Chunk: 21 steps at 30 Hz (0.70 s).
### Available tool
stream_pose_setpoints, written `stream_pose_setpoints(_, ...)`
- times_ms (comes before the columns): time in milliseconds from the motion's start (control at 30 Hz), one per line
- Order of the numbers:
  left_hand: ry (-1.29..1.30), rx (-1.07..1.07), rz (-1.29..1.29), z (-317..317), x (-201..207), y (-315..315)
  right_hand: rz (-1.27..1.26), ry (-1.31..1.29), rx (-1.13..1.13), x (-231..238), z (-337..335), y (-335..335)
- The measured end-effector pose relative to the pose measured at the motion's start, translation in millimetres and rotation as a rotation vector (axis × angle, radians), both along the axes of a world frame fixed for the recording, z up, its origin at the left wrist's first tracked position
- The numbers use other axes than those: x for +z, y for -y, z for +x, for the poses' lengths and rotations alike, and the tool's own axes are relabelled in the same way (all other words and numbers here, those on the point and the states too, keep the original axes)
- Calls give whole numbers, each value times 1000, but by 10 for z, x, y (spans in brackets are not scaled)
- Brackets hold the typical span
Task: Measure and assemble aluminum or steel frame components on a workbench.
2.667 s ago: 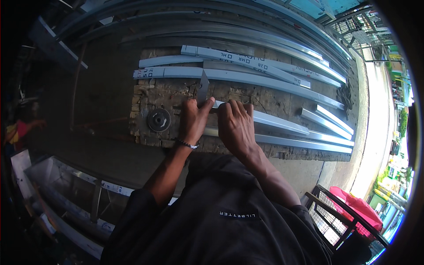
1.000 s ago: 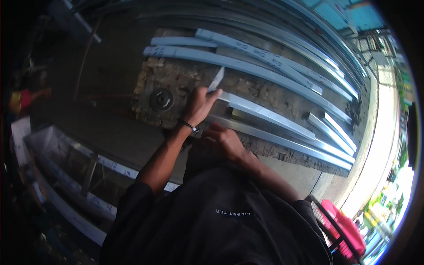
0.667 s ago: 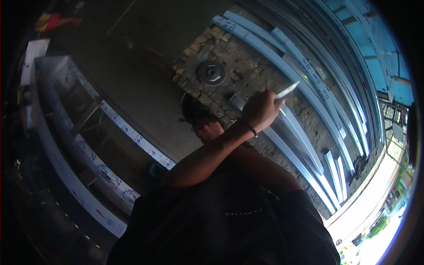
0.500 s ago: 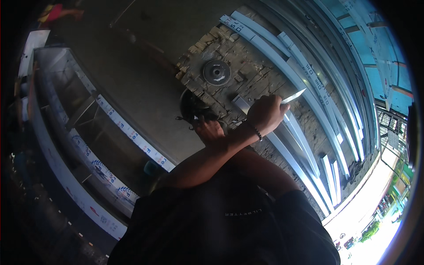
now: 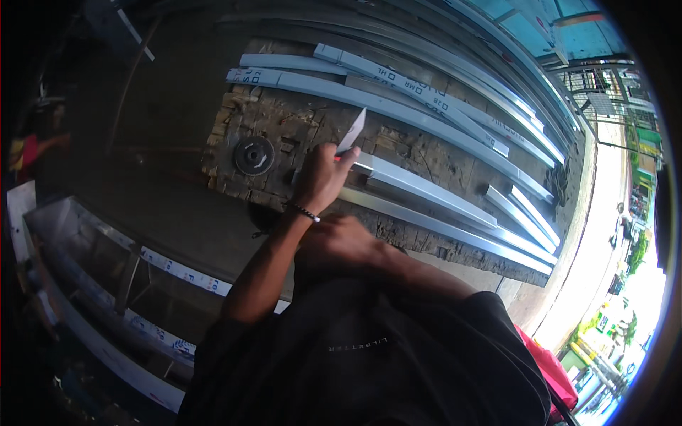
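My left hand (image 5: 324,177), with a beaded bracelet at the wrist, is closed on a flat, pointed silver blade (image 5: 354,130). The blade's tip points away from me, above the wooden bench (image 5: 302,121). A bit of red shows by the fingers; the rest of the held end is hidden. Close below the left wrist is my right hand (image 5: 337,240), blurred, its fingers not readable. Past the left forearm, a black rounded object (image 5: 263,216) shows partly at the bench's near edge. A dark round abrasive disc (image 5: 253,155) lies flat on the bench, left of the left hand.
Long silver metal profiles (image 5: 433,195) lie across the bench, with film-covered ones (image 5: 398,106) behind. Short pieces (image 5: 522,216) lie at the right end. A long metal frame (image 5: 170,264) stands at lower left. A red item (image 5: 547,366) is at my right side. Bright street beyond.
The view has turned, so the bench lies more level. My right hand was by the black object and is now apart from it, nearer my body. The left hand still holds the blade.
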<state>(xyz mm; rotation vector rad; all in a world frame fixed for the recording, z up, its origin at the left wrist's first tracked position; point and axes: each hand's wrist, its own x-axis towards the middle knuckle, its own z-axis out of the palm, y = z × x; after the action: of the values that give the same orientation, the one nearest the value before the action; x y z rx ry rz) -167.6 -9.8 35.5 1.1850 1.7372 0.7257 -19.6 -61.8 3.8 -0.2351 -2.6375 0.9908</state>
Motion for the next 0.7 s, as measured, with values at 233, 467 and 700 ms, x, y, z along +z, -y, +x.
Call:
stream_pose_setpoints(233,222,100,-67,-67,-68,20,323,133,-874,291,1411,-770)
stream_pose_setpoints(467,-254,170,79,-30,9,149,62,389,-682,49,1557,-983)
stream_pose_setpoints(700,-377,30,-33,175,-129,469,18,469,-751,-10,1529,-841)
